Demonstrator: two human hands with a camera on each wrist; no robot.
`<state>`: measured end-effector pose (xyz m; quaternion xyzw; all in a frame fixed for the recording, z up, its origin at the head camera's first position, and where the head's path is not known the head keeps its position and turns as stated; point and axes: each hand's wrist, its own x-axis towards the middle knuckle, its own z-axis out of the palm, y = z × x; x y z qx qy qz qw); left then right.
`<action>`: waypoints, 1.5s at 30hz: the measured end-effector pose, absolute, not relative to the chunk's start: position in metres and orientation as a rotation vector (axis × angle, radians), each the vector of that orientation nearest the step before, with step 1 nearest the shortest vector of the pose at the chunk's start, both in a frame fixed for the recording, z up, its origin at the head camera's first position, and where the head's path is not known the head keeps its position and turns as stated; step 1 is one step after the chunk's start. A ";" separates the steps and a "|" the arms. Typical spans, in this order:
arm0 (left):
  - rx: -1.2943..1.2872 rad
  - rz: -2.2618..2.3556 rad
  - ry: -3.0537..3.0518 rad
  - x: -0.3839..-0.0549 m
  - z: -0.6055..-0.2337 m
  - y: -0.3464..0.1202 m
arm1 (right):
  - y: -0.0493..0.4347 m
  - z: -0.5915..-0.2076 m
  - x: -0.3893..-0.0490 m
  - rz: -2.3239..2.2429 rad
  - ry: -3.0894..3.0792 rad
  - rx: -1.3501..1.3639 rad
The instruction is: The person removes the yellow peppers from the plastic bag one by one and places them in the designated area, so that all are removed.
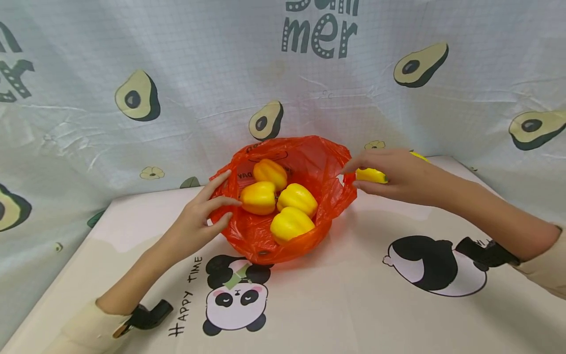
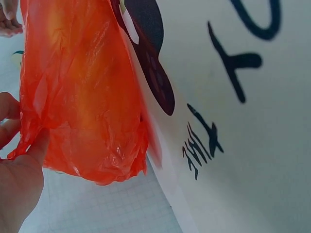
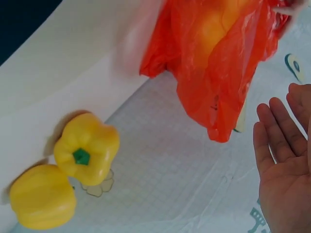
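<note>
A red plastic bag (image 1: 265, 253) stands open on the table, its mouth facing up and toward me. Several yellow bell peppers (image 1: 292, 225) lie inside it. My left hand (image 1: 194, 221) is at the bag's left rim; in the left wrist view, its thumb (image 2: 39, 145) and fingers pinch the thin plastic between them. Beside the bag's right rim is my right hand (image 1: 389, 172). The right wrist view shows that hand (image 3: 289, 160) palm up to the camera, fingers loosely extended, apart from the bag (image 3: 214, 97) and holding nothing.
Two more yellow bell peppers, one nearer (image 3: 86, 149) and one beside it (image 3: 43, 196), rest on the table right of the bag, partly hidden behind my right hand in the head view. A wall sheet (image 1: 199, 64) printed with avocados rises behind the panda-print table (image 1: 345, 305).
</note>
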<state>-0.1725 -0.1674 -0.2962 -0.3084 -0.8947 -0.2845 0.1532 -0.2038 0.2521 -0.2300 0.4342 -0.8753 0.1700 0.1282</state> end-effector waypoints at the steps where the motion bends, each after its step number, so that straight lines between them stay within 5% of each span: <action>1: -0.885 -0.814 -2.564 -0.173 -0.296 -0.167 | 0.250 -0.229 -0.205 0.491 -2.543 1.286; 45: -0.877 -0.801 -2.605 -0.180 -0.294 -0.163 | 0.130 -0.204 -0.254 0.169 -2.795 1.987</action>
